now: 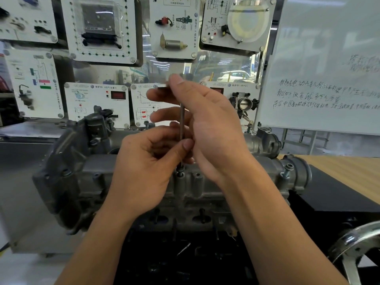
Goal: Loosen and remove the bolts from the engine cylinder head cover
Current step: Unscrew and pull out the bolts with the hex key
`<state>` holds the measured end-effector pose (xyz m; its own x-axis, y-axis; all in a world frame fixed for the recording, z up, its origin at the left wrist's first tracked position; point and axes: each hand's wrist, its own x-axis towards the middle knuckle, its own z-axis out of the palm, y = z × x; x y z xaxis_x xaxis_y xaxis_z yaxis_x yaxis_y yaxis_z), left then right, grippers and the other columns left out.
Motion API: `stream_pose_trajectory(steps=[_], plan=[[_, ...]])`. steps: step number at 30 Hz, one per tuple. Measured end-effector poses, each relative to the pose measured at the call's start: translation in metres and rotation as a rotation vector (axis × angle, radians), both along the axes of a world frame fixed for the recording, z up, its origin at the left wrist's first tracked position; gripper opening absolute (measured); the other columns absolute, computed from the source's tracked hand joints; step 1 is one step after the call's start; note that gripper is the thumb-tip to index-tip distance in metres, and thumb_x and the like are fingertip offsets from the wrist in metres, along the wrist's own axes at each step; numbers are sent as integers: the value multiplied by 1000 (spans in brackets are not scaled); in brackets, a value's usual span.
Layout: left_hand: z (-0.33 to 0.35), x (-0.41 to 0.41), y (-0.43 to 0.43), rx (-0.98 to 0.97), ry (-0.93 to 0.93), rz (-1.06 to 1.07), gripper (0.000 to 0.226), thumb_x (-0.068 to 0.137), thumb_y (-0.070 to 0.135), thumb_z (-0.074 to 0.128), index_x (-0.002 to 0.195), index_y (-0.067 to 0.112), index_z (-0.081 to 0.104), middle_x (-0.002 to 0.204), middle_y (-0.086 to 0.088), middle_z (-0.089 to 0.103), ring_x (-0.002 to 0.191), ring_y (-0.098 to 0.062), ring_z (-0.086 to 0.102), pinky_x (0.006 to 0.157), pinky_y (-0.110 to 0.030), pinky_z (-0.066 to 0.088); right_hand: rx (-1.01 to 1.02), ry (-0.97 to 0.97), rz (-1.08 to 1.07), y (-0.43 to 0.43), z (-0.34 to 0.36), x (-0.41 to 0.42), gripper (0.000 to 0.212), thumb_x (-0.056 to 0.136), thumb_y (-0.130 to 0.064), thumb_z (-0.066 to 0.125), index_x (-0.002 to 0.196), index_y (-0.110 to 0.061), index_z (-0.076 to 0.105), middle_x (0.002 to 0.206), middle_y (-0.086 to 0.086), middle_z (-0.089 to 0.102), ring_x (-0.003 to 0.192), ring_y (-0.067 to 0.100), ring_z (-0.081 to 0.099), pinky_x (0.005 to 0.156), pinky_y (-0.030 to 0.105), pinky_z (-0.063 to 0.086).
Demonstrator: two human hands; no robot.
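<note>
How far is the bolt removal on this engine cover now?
Done: the right-end bolt stands raised, seemingly loosened. In hand: the right hand and left hand hold the wrench upright on a middle bolt. Left: neither bolt is out of the cover yet.

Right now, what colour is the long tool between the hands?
The tool is silver-grey bare metal; the head view shows it.

Whiteboard (324, 64), right: 3 lines of handwritten Chinese in dark marker and a fainter note upper right, chars too blurry to read for sure. Wall panels: round VW badge (228, 85) with a short Chinese caption on the throttle-body panel (238, 89). Same badge and caption on the red-display panel (96, 103). Vertical caption on the injector panel (174, 27), illegible.
</note>
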<state>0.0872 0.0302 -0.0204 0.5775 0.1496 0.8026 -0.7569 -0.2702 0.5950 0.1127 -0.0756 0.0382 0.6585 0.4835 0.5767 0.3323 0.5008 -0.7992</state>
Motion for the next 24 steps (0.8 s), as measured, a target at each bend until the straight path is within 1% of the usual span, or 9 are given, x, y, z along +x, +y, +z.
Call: stream_pose_trajectory(steps=[2, 4, 7, 9, 12, 15, 17, 21, 24], plan=[[0, 1, 1, -30, 11, -5, 13, 80, 16, 69, 90, 10, 73, 77, -5, 76, 65, -15, 73, 63, -19, 56, -6, -41, 70, -1, -1, 1, 20, 98, -23, 60, 80, -17, 66, 88, 4, 71, 72, 17, 64, 56, 25, 52], [-1, 1, 0, -57, 18, -24, 15, 78, 15, 70, 89, 6, 72, 76, -8, 76, 63, -18, 72, 63, -21, 57, -18, -72, 113, -3, 0, 1, 22, 94, -24, 62, 73, -19, 64, 79, 4, 67, 73, 19, 63, 60, 26, 52], [-1, 1, -1, -44, 12, -25, 12, 78, 14, 70, 88, 7, 72, 74, -7, 75, 62, -17, 71, 63, -21, 56, -11, -110, 51, -6, 1, 2, 22, 87, -24, 69, 67, -17, 61, 68, 3, 63, 68, 18, 62, 59, 27, 50], [-2, 2, 0, -34, 6, -17, 11, 80, 14, 71, 89, 7, 72, 76, -7, 76, 63, -18, 72, 63, -20, 56, 19, -104, 22, -5, 0, 2, 17, 87, -18, 70, 71, -15, 64, 68, 3, 66, 65, 18, 63, 58, 26, 51], [-3, 3, 2, -38, 15, -10, 13, 81, 15, 71, 91, 7, 72, 76, -7, 76, 64, -20, 73, 64, -23, 58, 78, -72, 20, -7, 1, 3, 3, 85, -13, 66, 87, -10, 67, 75, 5, 70, 64, 18, 66, 61, 28, 52], [-4, 4, 2, -35, 23, 2, 9, 81, 17, 73, 89, 14, 72, 75, -6, 76, 65, -21, 74, 65, -25, 59, 131, -53, 44, -11, 4, 6, 20, 80, -12, 57, 97, -7, 65, 84, 10, 73, 67, 21, 69, 62, 34, 55], [-5, 5, 3, -25, 20, 14, 7, 82, 19, 73, 89, 17, 72, 75, -5, 76, 65, -20, 74, 64, -24, 58, 143, -35, 79, -12, 4, 7, 21, 83, -14, 52, 99, -6, 64, 87, 12, 74, 69, 22, 70, 62, 34, 58], [-6, 5, 3, -27, 32, 37, 15, 81, 27, 72, 90, 15, 72, 73, -2, 75, 64, -17, 74, 63, -24, 59, 208, 92, 166, -11, 4, 11, 20, 102, -12, 43, 102, -6, 61, 88, 12, 75, 69, 22, 72, 62, 33, 60], [-5, 4, 3, -19, 40, 45, 16, 82, 26, 69, 89, 12, 72, 71, -2, 74, 64, -17, 73, 64, -26, 60, 218, 153, 187, -12, 6, 13, 13, 103, -13, 47, 107, -7, 58, 88, 9, 75, 63, 20, 71, 60, 32, 60]])
